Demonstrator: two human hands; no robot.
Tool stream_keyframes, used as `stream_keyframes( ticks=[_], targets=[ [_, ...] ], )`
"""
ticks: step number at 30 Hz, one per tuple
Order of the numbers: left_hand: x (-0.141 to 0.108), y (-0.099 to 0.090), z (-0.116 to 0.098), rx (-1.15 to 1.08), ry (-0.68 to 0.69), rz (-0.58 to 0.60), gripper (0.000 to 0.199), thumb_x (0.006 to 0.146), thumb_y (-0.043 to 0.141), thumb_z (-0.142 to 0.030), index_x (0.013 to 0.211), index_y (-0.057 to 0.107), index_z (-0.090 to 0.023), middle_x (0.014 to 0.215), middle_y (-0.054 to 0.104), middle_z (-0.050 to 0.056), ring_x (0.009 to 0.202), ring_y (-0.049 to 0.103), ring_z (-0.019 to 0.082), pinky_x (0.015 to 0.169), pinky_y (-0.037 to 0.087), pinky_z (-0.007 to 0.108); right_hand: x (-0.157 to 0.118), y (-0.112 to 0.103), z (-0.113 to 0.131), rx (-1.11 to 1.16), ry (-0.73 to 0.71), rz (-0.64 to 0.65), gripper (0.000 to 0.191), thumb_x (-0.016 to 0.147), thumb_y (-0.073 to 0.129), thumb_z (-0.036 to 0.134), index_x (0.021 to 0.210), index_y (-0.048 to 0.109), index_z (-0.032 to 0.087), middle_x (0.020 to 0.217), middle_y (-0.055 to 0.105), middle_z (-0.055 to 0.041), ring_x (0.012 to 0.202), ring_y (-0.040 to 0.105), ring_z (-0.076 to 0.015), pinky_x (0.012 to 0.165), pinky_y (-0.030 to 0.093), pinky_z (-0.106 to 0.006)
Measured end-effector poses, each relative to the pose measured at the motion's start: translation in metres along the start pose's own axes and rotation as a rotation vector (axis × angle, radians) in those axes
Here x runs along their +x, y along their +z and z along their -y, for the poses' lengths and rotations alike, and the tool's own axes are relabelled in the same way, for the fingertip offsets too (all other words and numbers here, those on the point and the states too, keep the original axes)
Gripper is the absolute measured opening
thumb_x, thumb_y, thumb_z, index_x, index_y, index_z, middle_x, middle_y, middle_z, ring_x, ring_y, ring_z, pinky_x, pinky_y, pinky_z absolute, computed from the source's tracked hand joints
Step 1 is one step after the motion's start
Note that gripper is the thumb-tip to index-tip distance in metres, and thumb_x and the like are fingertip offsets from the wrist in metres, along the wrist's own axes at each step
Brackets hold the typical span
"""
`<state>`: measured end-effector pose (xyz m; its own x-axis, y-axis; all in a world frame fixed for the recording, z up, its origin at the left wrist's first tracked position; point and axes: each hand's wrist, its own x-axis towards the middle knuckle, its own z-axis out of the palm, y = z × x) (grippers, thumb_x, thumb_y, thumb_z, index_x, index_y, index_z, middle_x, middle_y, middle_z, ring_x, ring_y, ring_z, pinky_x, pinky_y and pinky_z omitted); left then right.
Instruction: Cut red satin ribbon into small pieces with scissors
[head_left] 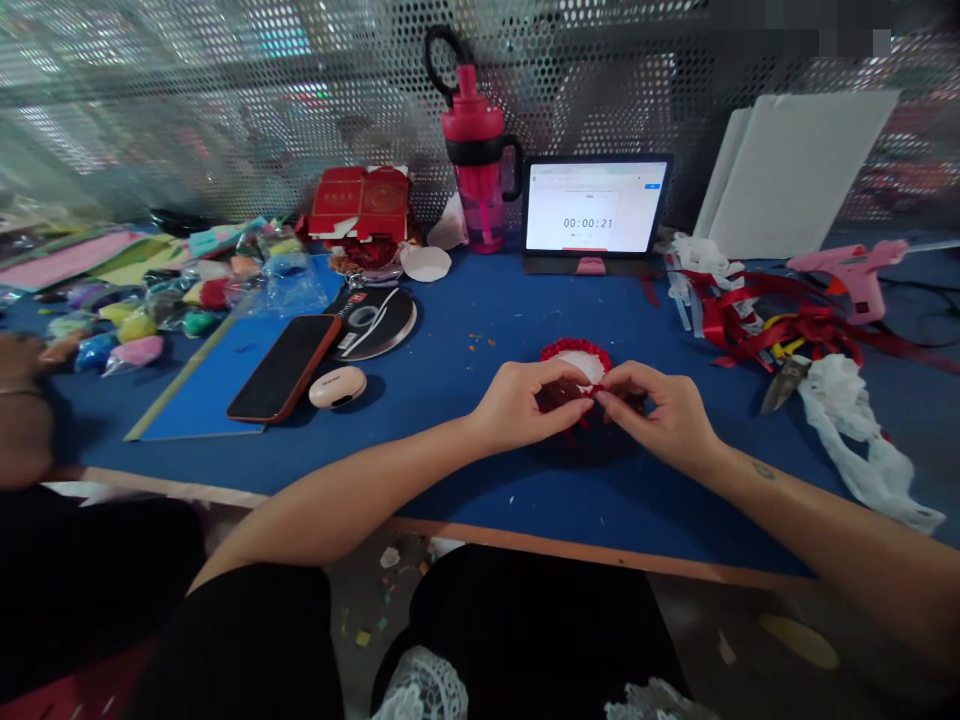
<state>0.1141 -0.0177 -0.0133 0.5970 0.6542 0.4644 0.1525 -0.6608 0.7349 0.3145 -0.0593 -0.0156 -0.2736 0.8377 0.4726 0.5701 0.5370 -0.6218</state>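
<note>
A small round piece with a white middle and a red ruffled rim (581, 350) is held up over the blue table, near its front. My left hand (534, 402) pinches the near edge of it between thumb and forefinger. From the right, my right hand (658, 410) pinches the same edge, its fingertips almost touching those of my left hand. Red strands hang below the fingertips. What exactly lies between the fingertips is too small to make out.
A phone (285, 368), pale case (337, 387) and ribbon spool (375, 322) lie left. Behind stand a pink bottle (476, 170) and tablet (592, 215). Right are red ribbon (724, 325), scissors (785, 385), white lace (855, 430) and glue gun (859, 280). Another person's hand (26, 400) rests far left.
</note>
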Motion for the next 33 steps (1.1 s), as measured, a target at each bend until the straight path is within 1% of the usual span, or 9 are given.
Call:
stream_keyframes(
  ticks=[6, 12, 19, 23, 25, 28, 30, 31, 33],
  targets=[
    [-0.001, 0.001, 0.002, 0.187, 0.067, -0.018, 0.009, 0.085, 0.058, -0.02, 0.086, 0.066, -0.016, 0.075, 0.072, 0.0, 0.062, 0.065, 0.008, 0.062, 0.051, 0.017, -0.003, 0.004, -0.002, -0.108, -0.023, -0.033, 0.011, 0.087, 0.056, 0.026, 0.085, 0.065, 0.02, 0.062, 0.066, 0.0017, 0.053, 0.058, -0.01, 0.053, 0.043, -0.023],
    [0.0, 0.001, 0.003, 0.192, 0.092, -0.037, 0.009, 0.083, 0.059, -0.017, 0.088, 0.065, -0.015, 0.077, 0.072, 0.001, 0.066, 0.066, 0.009, 0.063, 0.051, 0.017, -0.002, 0.005, -0.002, -0.126, -0.022, -0.017, 0.013, 0.088, 0.055, 0.027, 0.086, 0.066, 0.019, 0.063, 0.067, 0.0013, 0.055, 0.06, -0.0106, 0.056, 0.043, -0.023],
    [0.001, 0.0, 0.004, 0.276, 0.193, -0.062, 0.009, 0.084, 0.057, -0.016, 0.084, 0.066, -0.014, 0.073, 0.071, 0.0, 0.06, 0.064, 0.007, 0.06, 0.049, 0.016, -0.001, 0.005, 0.0, -0.151, -0.034, 0.007, 0.015, 0.087, 0.054, 0.027, 0.083, 0.067, 0.02, 0.062, 0.067, 0.002, 0.054, 0.058, -0.0093, 0.056, 0.041, -0.021],
    [0.003, -0.002, 0.002, 0.256, 0.139, -0.083, 0.01, 0.084, 0.057, -0.017, 0.083, 0.066, -0.015, 0.07, 0.071, 0.0, 0.058, 0.065, 0.007, 0.057, 0.05, 0.016, 0.006, -0.003, 0.002, -0.235, -0.048, 0.03, 0.021, 0.088, 0.054, 0.033, 0.082, 0.069, 0.02, 0.065, 0.069, 0.0015, 0.055, 0.057, -0.0091, 0.056, 0.039, -0.022],
    [0.004, -0.004, 0.002, 0.188, 0.065, -0.101, 0.009, 0.084, 0.057, -0.018, 0.084, 0.066, -0.015, 0.07, 0.072, 0.001, 0.058, 0.067, 0.009, 0.058, 0.052, 0.017, 0.016, -0.021, 0.003, -0.301, -0.02, -0.02, 0.026, 0.088, 0.056, 0.035, 0.073, 0.069, 0.019, 0.062, 0.068, 0.0004, 0.054, 0.057, -0.0093, 0.056, 0.038, -0.024],
    [0.005, -0.006, 0.004, 0.077, -0.031, -0.117, 0.008, 0.083, 0.058, -0.019, 0.086, 0.065, -0.014, 0.07, 0.072, 0.002, 0.058, 0.069, 0.011, 0.057, 0.055, 0.017, 0.037, -0.07, -0.004, -0.278, 0.176, -0.253, 0.037, 0.087, 0.058, 0.042, 0.064, 0.066, 0.015, 0.056, 0.062, -0.0015, 0.052, 0.054, -0.0075, 0.055, 0.038, -0.024],
    [0.006, -0.007, 0.005, 0.012, -0.069, -0.125, 0.008, 0.083, 0.059, -0.02, 0.086, 0.064, -0.014, 0.069, 0.072, 0.002, 0.057, 0.069, 0.011, 0.055, 0.055, 0.017, 0.047, -0.113, -0.02, -0.304, 0.262, -0.404, 0.04, 0.09, 0.051, 0.042, 0.067, 0.064, 0.011, 0.055, 0.06, -0.0027, 0.05, 0.051, -0.0053, 0.054, 0.035, -0.026],
    [0.006, -0.007, 0.006, -0.017, -0.083, -0.13, 0.008, 0.083, 0.059, -0.021, 0.085, 0.063, -0.014, 0.068, 0.071, 0.002, 0.056, 0.069, 0.011, 0.055, 0.056, 0.017, 0.05, -0.134, -0.032, -0.331, 0.336, -0.514, 0.041, 0.09, 0.049, 0.04, 0.064, 0.06, 0.01, 0.052, 0.057, -0.0022, 0.047, 0.048, -0.0036, 0.054, 0.034, -0.028],
    [0.007, -0.008, 0.007, -0.062, -0.109, -0.142, 0.009, 0.083, 0.06, -0.022, 0.085, 0.063, -0.014, 0.066, 0.07, 0.001, 0.055, 0.069, 0.011, 0.054, 0.056, 0.017, 0.046, -0.171, -0.061, -0.393, 0.507, -0.636, 0.043, 0.091, 0.044, 0.036, 0.057, 0.052, 0.011, 0.044, 0.048, -0.0001, 0.042, 0.042, -0.0021, 0.052, 0.032, -0.032]
  ],
)
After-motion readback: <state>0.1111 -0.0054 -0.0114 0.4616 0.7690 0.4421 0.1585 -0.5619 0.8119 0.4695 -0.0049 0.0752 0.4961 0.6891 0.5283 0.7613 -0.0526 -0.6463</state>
